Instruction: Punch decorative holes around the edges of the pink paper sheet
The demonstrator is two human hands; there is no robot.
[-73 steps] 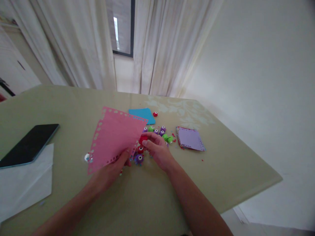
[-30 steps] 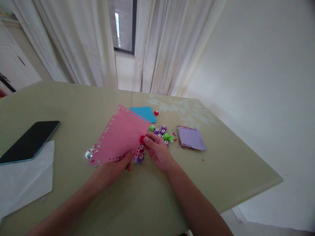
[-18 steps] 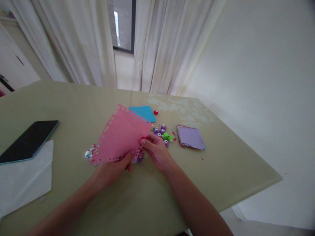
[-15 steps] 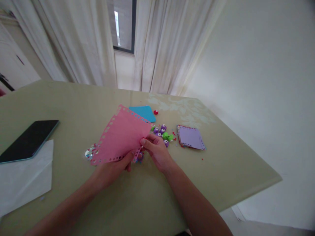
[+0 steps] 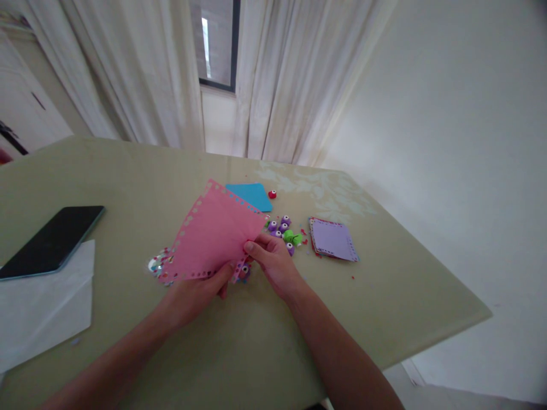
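A pink paper sheet (image 5: 213, 228) with punched edges is held tilted above the table. My left hand (image 5: 209, 287) pinches its lower edge, thumb on top. Around the sheet's right corner, the fingers of my right hand (image 5: 273, 259) are closed, a bit of red showing at the thumb tip. Behind the sheet lies a blue paper (image 5: 256, 196), partly covered. Several purple and green craft pieces with eyes (image 5: 282, 228) sit just beyond my right hand. Another small purple piece (image 5: 244, 272) shows between my hands, below the sheet.
A stack of punched papers (image 5: 333, 239), purple on top, lies to the right. Beside the blue paper is a small red piece (image 5: 272, 194). Colourful bits (image 5: 157, 263) lie at the sheet's left. A phone (image 5: 53, 239) rests on white paper (image 5: 47, 313) at the far left.
The pink sheet has shifted very slightly in my hands, and its lower left edge sits a little higher. Both hands keep their grip. The whole view has shifted slightly.
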